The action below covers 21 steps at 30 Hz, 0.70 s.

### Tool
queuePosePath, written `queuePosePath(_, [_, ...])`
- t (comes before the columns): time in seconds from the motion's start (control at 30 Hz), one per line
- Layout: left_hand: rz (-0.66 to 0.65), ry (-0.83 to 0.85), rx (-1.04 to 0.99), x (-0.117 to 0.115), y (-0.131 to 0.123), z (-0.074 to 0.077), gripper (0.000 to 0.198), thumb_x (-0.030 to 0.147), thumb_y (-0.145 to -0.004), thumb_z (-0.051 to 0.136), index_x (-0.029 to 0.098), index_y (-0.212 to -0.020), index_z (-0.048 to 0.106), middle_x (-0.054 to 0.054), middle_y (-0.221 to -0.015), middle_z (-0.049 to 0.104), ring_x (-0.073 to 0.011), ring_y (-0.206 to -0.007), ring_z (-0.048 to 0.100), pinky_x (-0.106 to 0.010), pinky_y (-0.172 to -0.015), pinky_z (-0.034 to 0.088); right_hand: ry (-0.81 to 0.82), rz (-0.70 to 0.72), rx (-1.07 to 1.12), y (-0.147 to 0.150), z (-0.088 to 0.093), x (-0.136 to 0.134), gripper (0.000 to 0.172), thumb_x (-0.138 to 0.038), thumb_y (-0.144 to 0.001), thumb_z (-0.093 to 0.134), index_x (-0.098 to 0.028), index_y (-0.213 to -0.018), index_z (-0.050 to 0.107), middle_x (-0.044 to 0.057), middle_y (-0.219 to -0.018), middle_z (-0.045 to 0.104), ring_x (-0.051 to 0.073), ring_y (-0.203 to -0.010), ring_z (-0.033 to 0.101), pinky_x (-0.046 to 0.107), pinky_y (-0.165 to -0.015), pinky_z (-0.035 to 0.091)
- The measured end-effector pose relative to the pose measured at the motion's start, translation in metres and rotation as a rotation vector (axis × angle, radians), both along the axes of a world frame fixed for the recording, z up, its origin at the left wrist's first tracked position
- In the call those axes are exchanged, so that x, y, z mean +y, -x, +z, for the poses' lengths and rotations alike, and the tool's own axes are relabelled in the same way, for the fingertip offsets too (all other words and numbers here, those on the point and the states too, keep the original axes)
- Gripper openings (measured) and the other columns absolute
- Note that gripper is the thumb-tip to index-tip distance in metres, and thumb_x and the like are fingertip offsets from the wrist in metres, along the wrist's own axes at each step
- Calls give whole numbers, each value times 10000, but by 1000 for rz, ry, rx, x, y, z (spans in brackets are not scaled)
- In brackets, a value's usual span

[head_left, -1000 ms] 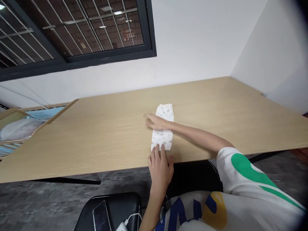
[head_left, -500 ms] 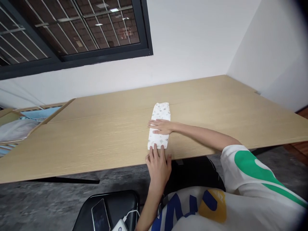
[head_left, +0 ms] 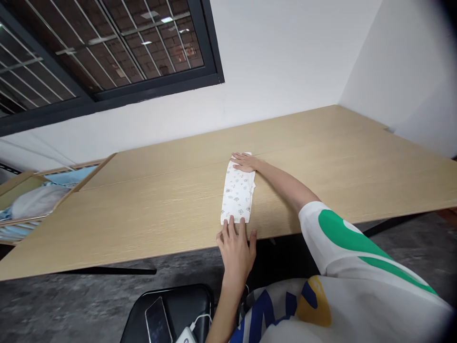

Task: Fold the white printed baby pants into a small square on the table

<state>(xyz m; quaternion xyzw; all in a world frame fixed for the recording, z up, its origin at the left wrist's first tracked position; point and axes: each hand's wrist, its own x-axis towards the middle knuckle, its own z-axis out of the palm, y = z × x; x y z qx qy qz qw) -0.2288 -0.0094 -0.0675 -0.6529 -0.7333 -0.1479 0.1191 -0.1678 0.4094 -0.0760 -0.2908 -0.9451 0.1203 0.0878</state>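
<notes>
A white cloth (head_left: 237, 193) with small dark printed figures lies folded into a long strip on the wooden table (head_left: 160, 205). Its right edge shows a second layer sticking out a little. My right hand (head_left: 244, 162) rests flat across the far end of the cloth, fingers stretched to the left. At the near end, the fingertips of my left hand (head_left: 235, 243) touch the cloth's edge, fingers spread. Neither hand grips anything. What kind of cloth item it is, I cannot tell.
A black chair (head_left: 185, 297) below the table's front edge holds a phone (head_left: 158, 321) and a white power bank (head_left: 186, 335) with a cable. To the left stands a wooden crib (head_left: 85, 178) with bedding inside. A barred window (head_left: 124, 43) is in the wall behind.
My right hand has slid from the middle of the cloth to its far end, uncovering the printed middle. My left hand stays at the near edge. The view has shifted slightly.
</notes>
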Motion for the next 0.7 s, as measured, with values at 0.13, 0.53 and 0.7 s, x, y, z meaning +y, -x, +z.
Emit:
queuePosePath(0.13, [8, 10, 9, 1, -1, 4, 482, 485, -1032, 513, 220, -1415, 635, -197, -1533, 548, -410, -1417, 485, -587, -1061, 435, -27, 16, -14, 2, 1, 5, 731, -589, -1052, 312, -163, -1644, 359, 108, -1740, 163, 320, -1612, 165, 536, -1308, 134])
queuePosePath(0.53, [-99, 53, -38, -25, -17, 13, 450, 502, -946, 682, 330, -1360, 640, -99, -1327, 646, -315, -1228, 569, -541, -1027, 406, -236, 251, 195, -10, 13, -55, 668, -512, -1051, 381, -150, -1613, 395, 128, -1733, 226, 297, -1613, 174, 510, -1309, 149])
queuePosePath(0.7, [-227, 50, -48, -22, 15, 10, 460, 266, -987, 634, 302, -1439, 555, -118, -1382, 608, -288, -1244, 567, -499, -1013, 420, -161, 268, 266, -44, 43, -163, 612, -401, -1043, 476, -134, -1591, 415, 172, -1716, 273, 309, -1586, 242, 507, -1273, 236])
